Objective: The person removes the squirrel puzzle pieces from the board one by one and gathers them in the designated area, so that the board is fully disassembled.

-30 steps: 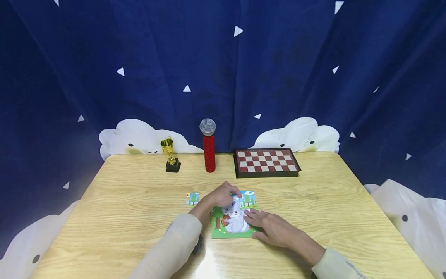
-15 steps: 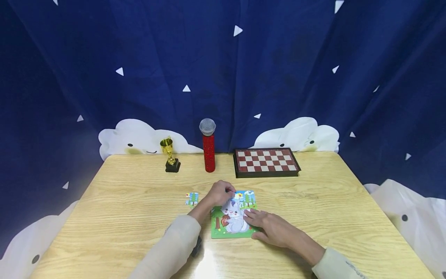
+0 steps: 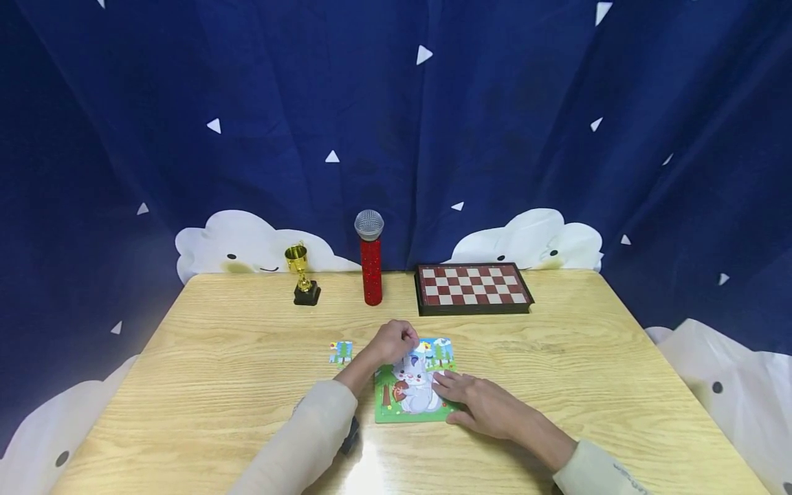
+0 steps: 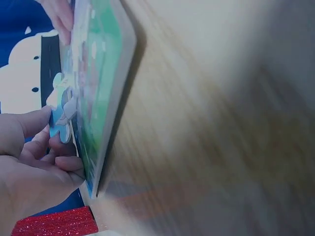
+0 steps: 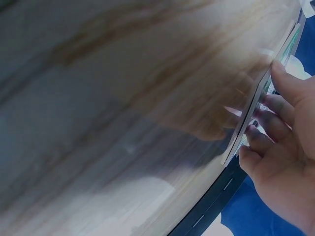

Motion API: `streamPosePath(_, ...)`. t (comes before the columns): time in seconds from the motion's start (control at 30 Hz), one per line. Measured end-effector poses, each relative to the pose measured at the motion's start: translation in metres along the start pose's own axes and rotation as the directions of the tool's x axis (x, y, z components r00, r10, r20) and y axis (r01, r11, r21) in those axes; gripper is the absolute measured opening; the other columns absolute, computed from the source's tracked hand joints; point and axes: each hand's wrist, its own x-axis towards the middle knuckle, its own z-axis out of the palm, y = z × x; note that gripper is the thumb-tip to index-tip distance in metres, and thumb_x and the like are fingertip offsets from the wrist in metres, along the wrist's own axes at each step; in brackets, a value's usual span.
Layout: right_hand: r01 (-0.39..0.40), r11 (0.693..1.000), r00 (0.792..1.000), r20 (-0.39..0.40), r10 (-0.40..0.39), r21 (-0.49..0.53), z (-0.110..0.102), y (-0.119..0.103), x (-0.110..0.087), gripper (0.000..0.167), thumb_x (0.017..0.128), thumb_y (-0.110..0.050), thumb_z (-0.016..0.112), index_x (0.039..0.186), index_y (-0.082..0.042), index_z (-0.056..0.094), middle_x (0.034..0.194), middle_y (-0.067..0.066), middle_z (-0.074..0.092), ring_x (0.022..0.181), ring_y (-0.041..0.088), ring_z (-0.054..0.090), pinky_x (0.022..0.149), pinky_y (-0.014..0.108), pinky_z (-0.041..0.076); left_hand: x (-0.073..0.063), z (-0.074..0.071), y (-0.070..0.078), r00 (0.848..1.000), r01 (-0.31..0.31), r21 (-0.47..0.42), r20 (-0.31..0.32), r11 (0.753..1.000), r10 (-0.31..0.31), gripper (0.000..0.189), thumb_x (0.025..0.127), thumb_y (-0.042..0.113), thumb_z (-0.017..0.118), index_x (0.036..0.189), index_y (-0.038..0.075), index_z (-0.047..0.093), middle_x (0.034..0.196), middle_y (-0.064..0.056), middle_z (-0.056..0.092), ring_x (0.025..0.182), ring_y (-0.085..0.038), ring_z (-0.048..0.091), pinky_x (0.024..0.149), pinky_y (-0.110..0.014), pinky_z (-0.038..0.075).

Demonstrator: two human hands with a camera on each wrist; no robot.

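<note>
Pale wood with a fine streaked grain and a glossy reflection makes up the tabletop [image 3: 557, 371], and on it, near the middle, lies a flat puzzle [image 3: 416, 399], a thin board with rounded corners, printed with a grey-white squirrel on green grass under blue sky. Just left of it sit loose pieces [image 3: 342, 353] of thin card, their outlines knobbed. Behind stand a shiny gold trophy [image 3: 302, 278] on a black block, an upright microphone [image 3: 371, 268] with a glittery red handle and silver mesh ball, and a flat chessboard [image 3: 473, 285] of dark red and white squares in a black frame. Dark blue cloth [image 3: 396, 137] with small white triangles hangs beyond. The left hand [image 3: 391, 342] is nearly closed above the puzzle's far left corner, thumb and fingertips pinching a blue-and-white piece [image 4: 60, 115] that stands tilted on edge. The right hand [image 3: 485, 404] is loosely spread, fingers laid on the puzzle's right side and thumb at its near right corner. The left hand covers the puzzle's upper left part, and whether the pinched piece touches the board cannot be told. Both sleeves are cut off by the lower edge of the head view.
</note>
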Motion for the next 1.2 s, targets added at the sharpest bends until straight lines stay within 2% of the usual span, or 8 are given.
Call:
streamPosePath(0.2,-0.005,1.000,1.000,0.008,0.005,0.000,0.000,0.000,0.001,0.055,0.091,-0.037,0.059,0.137,-0.008,0.049,0.146,0.008,0.044,0.133,0.029,0.044,0.106,0.045,0.039,0.000,-0.004,-0.002,0.999,0.010,-0.032,0.038,0.999,-0.009,0.014,0.092,0.005,0.052,0.090,0.005,0.065,0.082,-0.005,0.057,0.073,-0.016,0.050,0.060,-0.025,0.043)
streamPosePath(0.47,0.006,1.000,1.000,0.005,-0.006,-0.009,0.000,-0.001,0.002,0.054,0.091,-0.036,0.059,0.137,-0.008,0.049,0.145,0.008,0.044,0.133,0.029,0.045,0.105,0.045,0.039,-0.002,-0.010,-0.002,0.998,0.018,-0.067,0.063,0.998,-0.014,0.015,0.095,0.008,0.050,0.094,0.005,0.065,0.086,-0.004,0.057,0.079,-0.016,0.050,0.067,-0.026,0.043)
streamPosePath(0.57,0.016,1.000,1.000,-0.002,-0.016,-0.017,0.001,-0.001,0.003,0.054,0.091,-0.036,0.059,0.137,-0.008,0.050,0.145,0.009,0.046,0.131,0.030,0.046,0.104,0.046,0.040,-0.003,-0.010,-0.002,0.998,0.017,-0.071,0.062,0.997,-0.013,0.014,0.094,0.008,0.051,0.092,0.006,0.065,0.085,-0.004,0.058,0.078,-0.015,0.050,0.067,-0.025,0.043)
streamPosePath(0.77,-0.013,0.999,0.999,0.036,0.014,-0.032,-0.006,-0.004,0.007,0.054,0.089,-0.035,0.063,0.135,-0.010,0.052,0.144,0.008,0.046,0.131,0.029,0.046,0.105,0.047,0.040,-0.002,-0.007,-0.003,0.999,0.009,-0.036,0.043,0.999,-0.008,0.013,0.094,0.008,0.052,0.089,0.008,0.064,0.082,-0.004,0.057,0.073,-0.015,0.049,0.060,-0.025,0.042)
streamPosePath(0.9,-0.021,0.999,1.000,0.010,0.021,-0.048,-0.014,-0.007,0.013,0.052,0.085,-0.036,0.068,0.129,-0.010,0.058,0.137,0.007,0.055,0.125,0.028,0.053,0.103,0.044,0.043,-0.001,-0.005,-0.004,1.000,-0.002,-0.024,0.031,1.000,0.003,0.012,0.094,0.008,0.053,0.088,0.007,0.063,0.080,-0.003,0.056,0.071,-0.014,0.048,0.059,-0.024,0.041)
streamPosePath(1.0,-0.007,0.998,1.000,-0.018,0.006,-0.064,-0.017,-0.009,0.019,0.053,0.085,-0.037,0.068,0.129,-0.009,0.059,0.135,0.007,0.057,0.126,0.029,0.052,0.104,0.044,0.042,-0.001,-0.003,-0.004,1.000,-0.014,-0.021,0.018,1.000,0.014,0.010,0.093,0.007,0.054,0.088,0.006,0.063,0.078,-0.003,0.055,0.069,-0.014,0.048,0.057,-0.023,0.040)
streamPosePath(1.2,-0.027,0.998,0.998,0.047,0.030,-0.053,-0.014,-0.012,0.024,0.053,0.088,-0.037,0.064,0.134,-0.012,0.054,0.142,0.005,0.050,0.130,0.030,0.048,0.106,0.045,0.039,0.000,-0.004,-0.003,1.000,-0.008,-0.003,0.020,1.000,0.008,0.012,0.093,0.008,0.054,0.086,0.008,0.064,0.077,-0.003,0.056,0.067,-0.014,0.049,0.056,-0.023,0.041)
